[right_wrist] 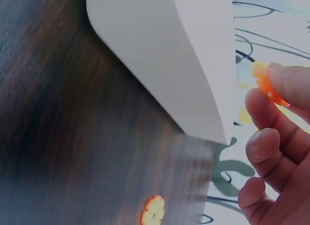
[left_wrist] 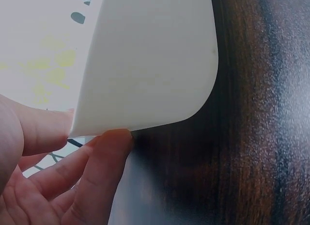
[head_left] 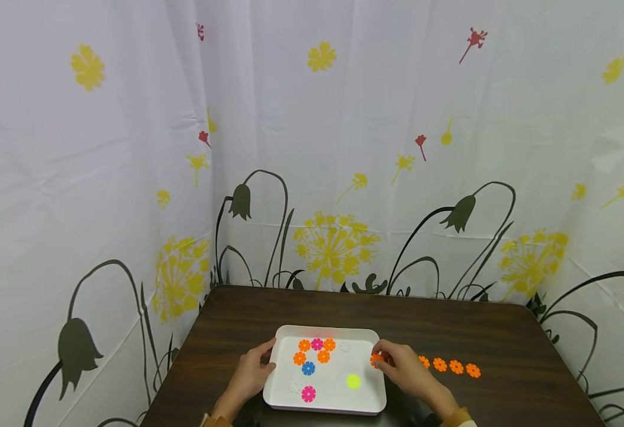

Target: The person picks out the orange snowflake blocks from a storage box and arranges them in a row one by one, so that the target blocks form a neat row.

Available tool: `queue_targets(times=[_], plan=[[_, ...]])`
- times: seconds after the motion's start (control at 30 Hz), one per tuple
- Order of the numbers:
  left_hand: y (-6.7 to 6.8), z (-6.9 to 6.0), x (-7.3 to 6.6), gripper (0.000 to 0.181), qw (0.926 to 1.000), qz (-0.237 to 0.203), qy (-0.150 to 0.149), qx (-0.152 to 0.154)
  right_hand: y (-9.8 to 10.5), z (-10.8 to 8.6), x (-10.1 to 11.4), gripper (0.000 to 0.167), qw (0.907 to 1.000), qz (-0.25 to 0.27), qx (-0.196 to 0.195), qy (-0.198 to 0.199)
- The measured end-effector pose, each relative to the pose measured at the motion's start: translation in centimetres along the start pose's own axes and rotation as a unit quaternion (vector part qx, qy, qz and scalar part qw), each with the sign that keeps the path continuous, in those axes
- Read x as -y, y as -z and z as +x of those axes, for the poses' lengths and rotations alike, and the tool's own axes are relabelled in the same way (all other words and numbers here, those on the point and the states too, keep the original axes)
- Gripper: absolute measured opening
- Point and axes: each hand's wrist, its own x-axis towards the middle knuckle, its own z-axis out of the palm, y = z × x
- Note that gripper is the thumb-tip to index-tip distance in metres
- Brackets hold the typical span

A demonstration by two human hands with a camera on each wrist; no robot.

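Observation:
A white rectangular tray (head_left: 338, 399) lies on the table with several flower-shaped discs in it. My left hand (head_left: 250, 370) holds the tray's left side, and the left wrist view shows the thumb at the rim and the fingers against the outer wall. Between thumb and forefinger, my right hand (head_left: 404, 369) pinches an orange flower disc (right_wrist: 271, 87) over the tray's right edge. Inside the tray are orange discs (head_left: 299, 358), pink discs (head_left: 308, 394), a blue disc (head_left: 308, 368), a yellow disc (head_left: 353, 381) and faint whitish discs (head_left: 346, 347).
A row of several loose orange discs (head_left: 456, 366) lies on the dark wooden table (head_left: 237, 320), right of the tray and partly behind my right hand. A white curtain (head_left: 312, 118) with printed flowers hangs behind the table and along its sides.

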Motion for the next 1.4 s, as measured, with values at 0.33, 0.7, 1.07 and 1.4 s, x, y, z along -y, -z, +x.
queue_targets(times=[0.33,0.7,1.07,1.4], plan=[[0.0,0.1,0.1,0.059,1.0000,0.003,0.005,-0.001,0.5,-1.1,-1.7,0.010,0.9998,-0.006,-0.013,-0.015],[0.0,0.1,-0.1,0.059,0.9999,0.007,0.015,-0.003,1.6,-2.5,-3.4,0.011,0.9990,-0.021,-0.028,-0.029],[0.0,0.0,-0.3,0.059,0.9999,-0.006,0.010,0.001,2.2,-3.6,-4.4,0.008,0.9976,-0.029,-0.037,-0.051],[0.1,0.1,-0.2,0.059,0.9999,-0.003,0.013,0.002,2.2,-4.6,-5.7,0.012,0.9961,-0.046,-0.035,-0.067]])
